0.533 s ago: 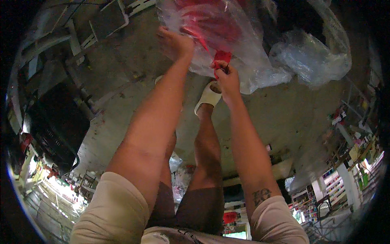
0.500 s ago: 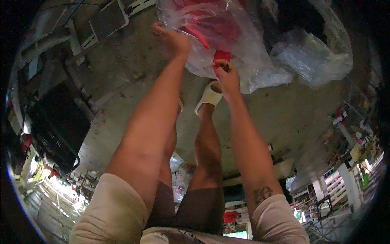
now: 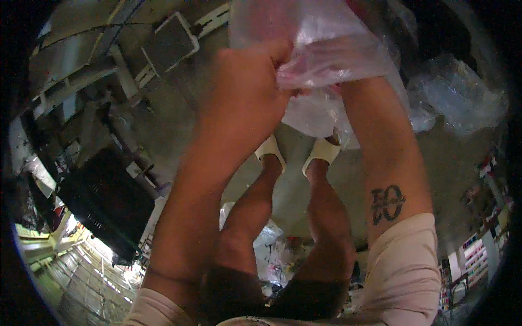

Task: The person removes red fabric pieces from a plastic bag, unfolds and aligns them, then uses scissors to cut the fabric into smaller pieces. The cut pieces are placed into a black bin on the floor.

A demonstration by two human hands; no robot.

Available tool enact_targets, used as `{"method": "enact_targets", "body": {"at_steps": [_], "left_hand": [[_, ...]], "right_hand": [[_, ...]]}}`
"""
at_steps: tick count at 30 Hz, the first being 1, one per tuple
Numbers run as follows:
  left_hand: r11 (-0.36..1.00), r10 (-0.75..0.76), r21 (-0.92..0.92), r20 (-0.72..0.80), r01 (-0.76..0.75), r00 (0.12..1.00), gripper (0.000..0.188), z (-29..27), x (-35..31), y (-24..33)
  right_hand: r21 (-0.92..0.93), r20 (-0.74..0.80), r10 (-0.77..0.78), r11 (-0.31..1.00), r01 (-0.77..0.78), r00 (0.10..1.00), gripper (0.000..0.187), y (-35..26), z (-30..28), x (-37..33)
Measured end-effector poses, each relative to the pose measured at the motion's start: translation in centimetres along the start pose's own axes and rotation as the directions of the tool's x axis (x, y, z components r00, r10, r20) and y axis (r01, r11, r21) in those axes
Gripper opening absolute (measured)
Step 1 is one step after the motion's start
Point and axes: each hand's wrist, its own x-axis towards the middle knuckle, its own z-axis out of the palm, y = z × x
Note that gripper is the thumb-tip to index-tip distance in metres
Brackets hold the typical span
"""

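A large clear plastic bag point(image 3: 337, 43) hangs in front of me at the top of the view, and something red shows dimly through it. My left hand point(image 3: 253, 76), slightly blurred, is closed on the bag's near edge with bunched plastic at its fingers. My right forearm passes under that edge, and my right hand point(image 3: 326, 60) is inside the bag, only faintly visible through the film. Its fingers are hidden, so I cannot make out what they hold. Lower folds of the bag hang just above my pale clogs.
More crumpled clear plastic point(image 3: 457, 95) lies to the right. A black boxy object point(image 3: 106, 201) stands at the left, with a grey panel in a white frame point(image 3: 171, 43) beyond it. Clear plastic wrapping point(image 3: 272, 244) lies on the floor behind my legs.
My left hand has come inward onto the bag's edge. My right hand, which was holding a red strip outside, has moved up into the bag; the strip is no longer plainly visible.
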Motion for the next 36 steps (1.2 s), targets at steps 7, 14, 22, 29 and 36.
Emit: {"method": "enact_targets", "body": {"at_steps": [7,14,22,29,36], "left_hand": [[0.977,-0.093,0.123,-0.485,0.174,0.870,0.014,-4.7,1.9,2.6],[0.985,-0.044,0.143,-0.311,0.092,0.949,0.017,-8.2,0.6,4.0],[0.992,-0.128,-0.002,-0.060,0.128,0.990,0.026,-9.0,-2.2,6.0],[0.981,-0.113,0.132,-0.206,0.142,0.972,0.030,-5.7,-0.7,4.0],[0.987,-0.115,0.096,-0.158,0.131,0.981,0.034,-4.9,-2.0,4.4]], "right_hand": [[-0.073,0.499,0.007,0.997,0.034,0.867,0.054,1.0,-1.9,-4.8],[0.047,0.896,0.064,0.971,-0.236,0.439,0.070,6.2,-10.2,-14.6],[0.479,0.808,-0.304,0.838,-0.263,0.505,0.062,5.1,-22.5,-17.4],[0.496,-0.121,-0.120,0.853,0.165,0.985,0.039,6.2,-11.8,-17.0],[0.304,-0.206,0.025,0.952,0.040,0.978,0.033,4.7,0.0,-19.3]]}}
